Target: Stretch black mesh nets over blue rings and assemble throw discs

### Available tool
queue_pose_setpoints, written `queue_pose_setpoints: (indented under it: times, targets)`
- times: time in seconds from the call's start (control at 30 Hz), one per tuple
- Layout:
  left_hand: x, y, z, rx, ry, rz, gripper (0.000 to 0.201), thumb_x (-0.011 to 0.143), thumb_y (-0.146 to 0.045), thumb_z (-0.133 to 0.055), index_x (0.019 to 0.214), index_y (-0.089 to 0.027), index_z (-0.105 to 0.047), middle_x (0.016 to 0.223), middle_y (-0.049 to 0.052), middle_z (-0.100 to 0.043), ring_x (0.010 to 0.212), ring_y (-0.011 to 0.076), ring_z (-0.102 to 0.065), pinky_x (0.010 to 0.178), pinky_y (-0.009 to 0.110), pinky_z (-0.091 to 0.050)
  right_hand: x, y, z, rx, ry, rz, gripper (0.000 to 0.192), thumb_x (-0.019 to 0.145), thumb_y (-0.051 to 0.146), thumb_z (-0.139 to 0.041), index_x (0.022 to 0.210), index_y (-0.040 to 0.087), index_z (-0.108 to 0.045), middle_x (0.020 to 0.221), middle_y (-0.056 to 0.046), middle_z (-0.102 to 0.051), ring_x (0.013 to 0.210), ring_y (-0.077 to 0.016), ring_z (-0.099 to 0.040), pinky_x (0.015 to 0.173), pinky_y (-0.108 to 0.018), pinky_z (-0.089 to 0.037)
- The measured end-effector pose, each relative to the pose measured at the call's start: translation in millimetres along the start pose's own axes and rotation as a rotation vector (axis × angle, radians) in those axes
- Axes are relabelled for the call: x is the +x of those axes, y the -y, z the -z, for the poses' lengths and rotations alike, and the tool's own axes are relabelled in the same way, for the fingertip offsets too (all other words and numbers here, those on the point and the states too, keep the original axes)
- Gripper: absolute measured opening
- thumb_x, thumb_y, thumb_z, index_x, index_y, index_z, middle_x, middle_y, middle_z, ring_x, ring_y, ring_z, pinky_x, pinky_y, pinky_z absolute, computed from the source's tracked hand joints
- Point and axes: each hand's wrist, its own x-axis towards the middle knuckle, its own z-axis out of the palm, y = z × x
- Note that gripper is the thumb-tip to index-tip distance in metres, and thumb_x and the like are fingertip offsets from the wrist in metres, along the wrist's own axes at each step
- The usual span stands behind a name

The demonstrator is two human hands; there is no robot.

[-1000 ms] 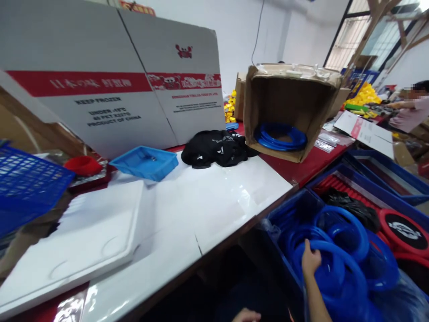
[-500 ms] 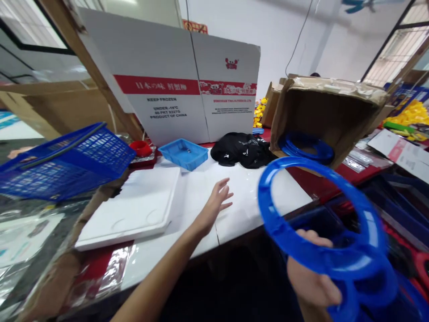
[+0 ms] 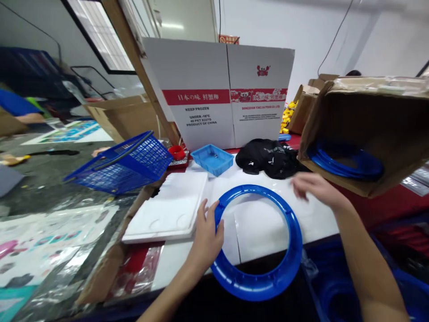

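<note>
A large blue plastic ring (image 3: 295, 241) stands tilted over the front edge of the white work surface, its lower part past the edge. At its left rim, my left hand (image 3: 208, 237) grips it between thumb and fingers. My right hand (image 3: 313, 185) is up and to the right of the ring, apart from it. Its fingers are loosely bent and somewhat blurred, with no object visible in them. Just beyond it lies a bundle of black cloth (image 3: 268, 156). More blue rings (image 3: 348, 161) lie inside an open cardboard box (image 3: 372, 89) on the right.
A white foam slab (image 3: 167, 205) lies left of the ring. Behind it are a light-blue tray (image 3: 212, 160), a red round piece (image 3: 177, 152) and a tilted blue basket (image 3: 124, 165). A printed white carton (image 3: 197, 67) stands at the back. Blue bins (image 3: 331, 273) sit below right.
The blue ring has moved from my right hand, at the right, to the middle, where my left hand now grips it. My right hand has let go and moved up. The view has swung left.
</note>
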Motion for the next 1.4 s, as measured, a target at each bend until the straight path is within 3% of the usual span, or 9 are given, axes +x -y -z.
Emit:
queue_pose_setpoints:
  times: [0.07,0.2,0.47,0.57,0.73,0.9,1.07,1.2,1.4]
  targets:
    - [-14.7,-1.1,-4.4,0.116,-0.034,-0.042,0.051,0.1,-0.011,-0.047,0.151,-0.014,-0.049,0.173,0.022,-0.02,0.164,0.0404,-0.021,0.13,0.066,-0.03,64.3,-17.5,13.6,-0.363,-0.463,-0.087,0.04,0.107,0.053,-0.052,0.106,0.018,-0.071,0.098,-0.011,-0.071,0.085,-0.0223,-0.064,0.074,-0.033,-0.05]
    - [-29.9,-4.8,-0.7,0.277,0.035,-0.193,0.048,0.095,-0.005,-0.049,0.14,-0.019,-0.06,0.175,0.018,-0.023,0.164,0.0419,-0.02,0.128,0.069,-0.031,144.6,-55.5,4.7,-0.627,-0.613,-0.23,0.023,0.105,0.031,-0.051,0.104,0.016,-0.067,0.116,-0.019,-0.069,0.104,-0.0277,-0.065,0.091,-0.038,-0.048]
    - [90.7,-19.6,-23.9,0.269,0.342,-0.4,0.051,0.101,-0.028,-0.06,0.151,-0.018,-0.053,0.164,0.02,-0.044,0.155,0.0394,-0.039,0.125,0.061,-0.036,113.6,-81.3,55.1,-0.115,-1.294,0.26,0.03,0.109,0.046,-0.039,0.102,0.022,-0.055,0.1,-0.007,-0.061,0.099,-0.0216,-0.059,0.095,-0.036,-0.048]
    - [126.3,-19.5,-50.6,0.319,0.47,-0.389,0.06,0.103,-0.026,-0.054,0.162,-0.017,-0.043,0.149,0.021,-0.058,0.135,0.036,-0.059,0.113,0.052,-0.048,101.1,-79.9,66.5,0.244,-1.053,0.226,0.031,0.098,0.055,-0.058,0.091,0.024,-0.053,0.085,0.0,-0.055,0.084,-0.018,-0.057,0.081,-0.03,-0.051]
    - [126.4,-7.1,-55.1,0.485,0.409,-0.203,0.052,0.104,-0.02,-0.046,0.155,-0.014,-0.05,0.126,0.022,-0.068,0.11,0.0343,-0.068,0.096,0.048,-0.054,89.0,-45.8,38.6,0.695,-0.586,0.265,0.036,0.086,0.056,-0.073,0.092,0.026,-0.055,0.082,0.002,-0.053,0.072,-0.015,-0.051,0.068,-0.025,-0.048]
    - [115.0,-11.1,-34.6,0.017,0.375,-0.182,0.054,0.104,-0.039,-0.056,0.153,-0.016,-0.052,0.159,0.023,-0.05,0.149,0.041,-0.045,0.122,0.062,-0.035,72.6,2.7,-16.6,0.771,-0.309,0.253,0.032,0.094,0.05,-0.069,0.085,0.024,-0.053,0.075,0.002,-0.041,0.065,-0.0139,-0.037,0.057,-0.024,-0.04]
    - [112.1,-36.5,-37.1,-0.998,0.601,0.175,0.079,0.105,-0.074,-0.034,0.158,-0.017,-0.045,0.137,0.017,-0.069,0.128,0.035,-0.066,0.105,0.053,-0.055,80.3,2.0,-47.1,0.709,0.16,0.045,0.035,0.094,0.052,-0.074,0.088,0.021,-0.057,0.074,0.004,-0.046,0.063,-0.01,-0.042,0.056,-0.02,-0.04]
    - [106.8,-41.5,-27.0,-0.893,0.809,0.239,0.067,0.079,-0.051,-0.089,0.132,-0.014,-0.068,0.117,0.012,-0.076,0.106,0.0301,-0.074,0.091,0.039,-0.06,89.2,-18.3,-32.0,0.448,0.526,-0.089,0.04,0.087,0.052,-0.084,0.087,0.017,-0.064,0.07,0.005,-0.054,0.056,-0.0069,-0.049,0.048,-0.016,-0.039]
    - [105.2,-39.1,4.4,-0.907,1.393,0.03,0.091,0.072,-0.043,-0.095,0.152,-0.025,-0.056,0.112,0.01,-0.078,0.102,0.0332,-0.077,0.082,0.041,-0.064,78.8,-9.7,-18.5,0.279,1.169,-0.268,0.044,0.084,0.054,-0.086,0.094,0.016,-0.066,0.068,0.001,-0.068,0.054,-0.0137,-0.068,0.051,-0.022,-0.057]
